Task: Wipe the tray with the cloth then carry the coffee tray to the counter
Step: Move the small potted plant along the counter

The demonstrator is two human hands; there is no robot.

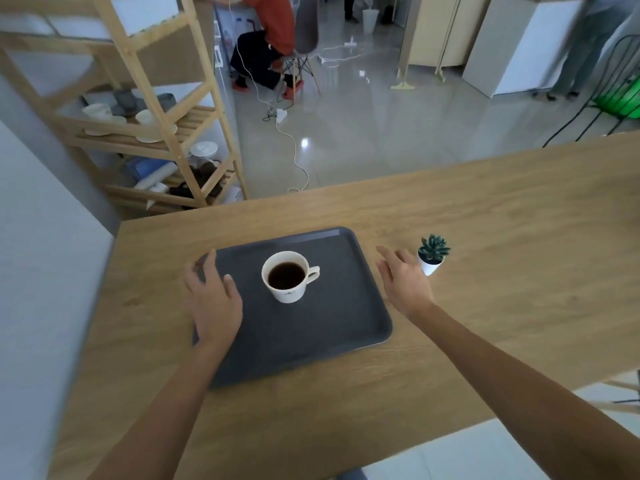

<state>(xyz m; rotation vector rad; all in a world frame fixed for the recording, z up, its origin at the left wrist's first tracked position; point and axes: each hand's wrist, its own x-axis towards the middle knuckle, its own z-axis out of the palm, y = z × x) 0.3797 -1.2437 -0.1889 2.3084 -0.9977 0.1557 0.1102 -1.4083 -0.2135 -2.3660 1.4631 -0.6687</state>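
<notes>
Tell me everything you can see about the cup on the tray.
The cup is white, glossy like ceramic, with a small dark mark low on its near side. Its loop handle points right, towards the right hand. It stands upright, roughly mid-tray and slightly towards the far edge, on the dark grey tray, nearly full of dark coffee. Neither hand touches it; the left hand is over the tray's left edge.

Both hands empty, fingers spread: left (214, 299), right (403, 280).

Dark grey rectangular plastic tray (332, 327) lies on light wooden table (502, 237), white ceramic coffee cup (287, 277) on it, near centre. Small potted succulent in white pot (432, 254) at tray's 3 o'clock; slatted wooden shelf unit (152, 116) at 11.
</notes>
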